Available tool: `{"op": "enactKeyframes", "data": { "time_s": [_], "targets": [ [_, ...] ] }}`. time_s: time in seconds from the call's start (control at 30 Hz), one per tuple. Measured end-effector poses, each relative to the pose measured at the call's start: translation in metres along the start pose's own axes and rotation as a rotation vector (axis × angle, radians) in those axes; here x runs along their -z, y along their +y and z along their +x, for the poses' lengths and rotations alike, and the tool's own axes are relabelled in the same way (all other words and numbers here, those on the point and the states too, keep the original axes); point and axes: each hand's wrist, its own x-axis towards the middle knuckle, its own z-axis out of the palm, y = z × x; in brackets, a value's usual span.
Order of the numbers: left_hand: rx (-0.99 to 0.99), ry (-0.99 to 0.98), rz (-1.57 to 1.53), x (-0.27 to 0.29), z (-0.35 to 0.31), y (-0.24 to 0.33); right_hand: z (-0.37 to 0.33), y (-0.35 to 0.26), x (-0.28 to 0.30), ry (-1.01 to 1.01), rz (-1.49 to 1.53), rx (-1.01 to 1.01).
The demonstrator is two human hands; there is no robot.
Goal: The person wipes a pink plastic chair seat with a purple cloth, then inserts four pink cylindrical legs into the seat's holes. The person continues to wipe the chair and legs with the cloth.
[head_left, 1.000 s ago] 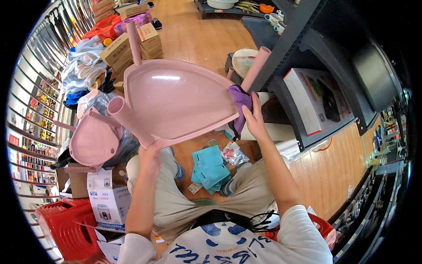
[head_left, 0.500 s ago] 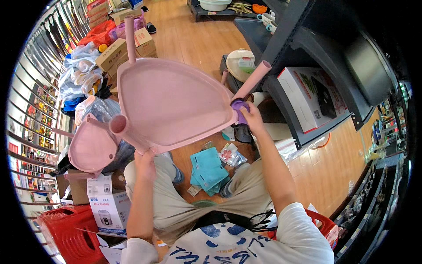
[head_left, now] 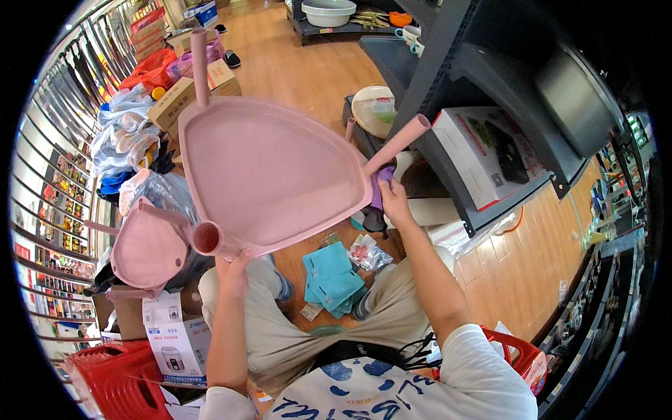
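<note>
Blue lettering on white shirt, coloured print on white carton

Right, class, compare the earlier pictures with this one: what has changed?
The right hand has drawn the purple cloth off the right corner of the pink tray; it is now bunched by the outer rim. The tray has tipped, its near-left tube lower in view, opening more toward the camera. Neither hand let go: the left hand keeps the near edge. The teal packets stay on the floor.

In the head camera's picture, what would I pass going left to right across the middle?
Smaller pink tray → large pink tray → right hand → shelved white box → grey pot.
</note>
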Motion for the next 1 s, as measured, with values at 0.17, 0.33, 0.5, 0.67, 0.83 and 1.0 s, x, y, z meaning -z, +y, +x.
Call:
{"op": "enactKeyframes", "data": {
  "time_s": [0.17,0.33,0.5,0.67,0.83,1.0],
  "targets": [
    [-0.092,0.103,-0.136,-0.006,0.002,-0.001,0.002,-0.009,0.001,0.019,-0.452,-0.043],
    [-0.11,0.03,-0.072,-0.007,0.001,-0.004,0.024,0.026,-0.013,-0.011,0.005,-0.423],
    [-0.142,0.016,0.106,-0.011,0.0,-0.003,0.027,0.013,-0.055,0.145,0.989,-0.676],
    [-0.145,0.069,0.209,0.002,0.002,-0.017,0.047,0.001,-0.067,0.391,0.779,-0.552],
    [-0.13,0.114,0.12,0.001,-0.001,-0.012,0.052,-0.017,-0.071,0.167,0.455,-0.287],
    [-0.12,0.051,0.058,-0.008,0.0,-0.008,0.057,-0.005,-0.06,0.062,0.477,-0.422]
  ]
}}
